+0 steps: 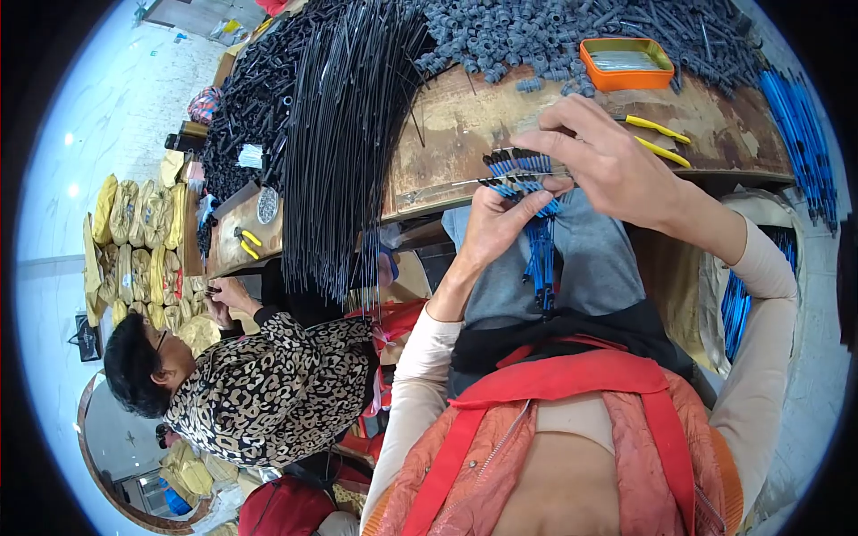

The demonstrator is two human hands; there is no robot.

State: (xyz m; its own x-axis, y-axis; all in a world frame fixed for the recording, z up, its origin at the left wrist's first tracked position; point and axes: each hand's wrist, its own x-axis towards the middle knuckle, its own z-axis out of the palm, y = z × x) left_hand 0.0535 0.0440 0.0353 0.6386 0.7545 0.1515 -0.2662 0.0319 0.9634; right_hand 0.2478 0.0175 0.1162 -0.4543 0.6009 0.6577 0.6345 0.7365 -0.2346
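Observation:
My left hand (502, 219) is closed round a bundle of thin blue rods (542, 255) with black ends. The rods hang down over my lap, and their upper ends fan out in a row above my fingers. My right hand (597, 161) is beside them, its fingers bent and pinched at the right end of that row. Whatever is between those fingertips is too small or hidden to name. A thin metal strip (438, 189) runs across the bundle, sticking out to the left over the table edge.
Long black rods (344, 143) overhang the wooden table (474, 112). Grey fittings (509, 36) lie heaped behind, near an orange tin (626, 79) of thin pale strips. Yellow-handled pliers (660, 127) rest at right. More blue rods (800, 143) stand far right. A co-worker (268, 384) sits left.

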